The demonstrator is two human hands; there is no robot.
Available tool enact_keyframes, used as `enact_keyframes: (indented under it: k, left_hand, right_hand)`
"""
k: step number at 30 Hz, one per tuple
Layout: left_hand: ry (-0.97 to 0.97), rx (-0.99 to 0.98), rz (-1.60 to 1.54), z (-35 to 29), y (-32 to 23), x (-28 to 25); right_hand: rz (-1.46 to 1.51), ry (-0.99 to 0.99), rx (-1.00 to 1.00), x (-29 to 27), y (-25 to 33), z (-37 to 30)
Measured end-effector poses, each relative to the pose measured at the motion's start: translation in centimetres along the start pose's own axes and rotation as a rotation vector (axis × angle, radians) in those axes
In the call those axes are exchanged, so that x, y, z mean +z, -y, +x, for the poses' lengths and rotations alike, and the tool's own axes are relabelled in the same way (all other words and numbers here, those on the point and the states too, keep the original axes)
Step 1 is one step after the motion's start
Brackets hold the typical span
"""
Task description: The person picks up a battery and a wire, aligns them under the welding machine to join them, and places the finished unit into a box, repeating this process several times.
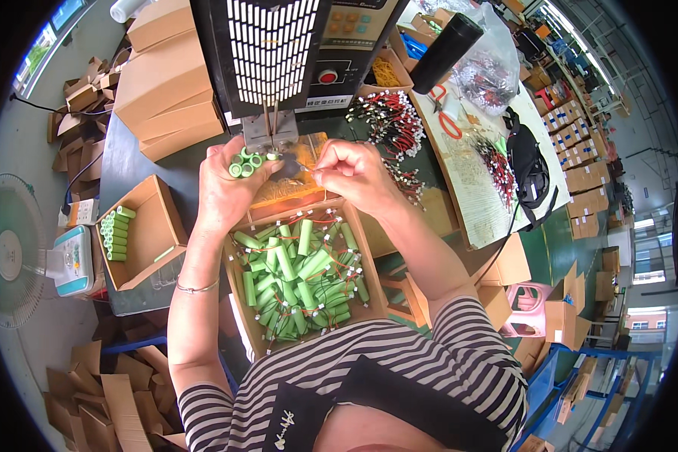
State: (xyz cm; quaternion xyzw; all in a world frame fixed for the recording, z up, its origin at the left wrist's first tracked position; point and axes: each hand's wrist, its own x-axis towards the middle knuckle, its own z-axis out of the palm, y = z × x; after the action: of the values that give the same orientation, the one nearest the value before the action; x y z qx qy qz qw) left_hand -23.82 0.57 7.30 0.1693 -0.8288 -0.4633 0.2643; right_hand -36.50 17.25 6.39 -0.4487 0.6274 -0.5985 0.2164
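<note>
Green cylindrical cells [242,166] gripped in the curled left hand [230,188], just beside the paired metal rods [271,120] of a black machine [273,53], right hand [356,175] held nearby, fingertips drawn together, any pinched item indiscernible, wired cells [297,275] boxed nearer the body.

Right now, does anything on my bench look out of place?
One slim green piece lies askew in the left cardboard box, apart from the stacked green cylinders, so it looks like a stray.

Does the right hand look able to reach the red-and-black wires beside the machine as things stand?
Probably yes: the wires lie just beyond the right hand, with nothing visible blocking the way. Whether that hand already holds something is hard to tell.
</note>
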Motion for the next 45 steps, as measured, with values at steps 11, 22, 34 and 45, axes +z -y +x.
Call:
enact_keyframes:
  k: [11, 22, 34, 45]
  left_hand:
    - [-0.038, 0.083, 0.068, 0.1, 1.5, 0.0]
    - [-0.021, 0.005, 0.073, 0.0, 1.6, 0.2]
    - [-0.145, -0.013, -0.216, -4.6, -2.5, -0.8]
    - [0.131, -0.628, -1.23, -7.1, -2.6, -1.7]
  right_hand:
    - [0.099, 0.066, 0.12, -0.3, 0.4, 0.0]
    - [0.097, 0.049, 0.161, -0.1, 0.8, 0.3]
    - [0.449, 0.212, 0.001, -0.5, 3.6, 0.0]
    - [-0.006, 0.668, -0.26, 0.3, 10.3, -0.2]
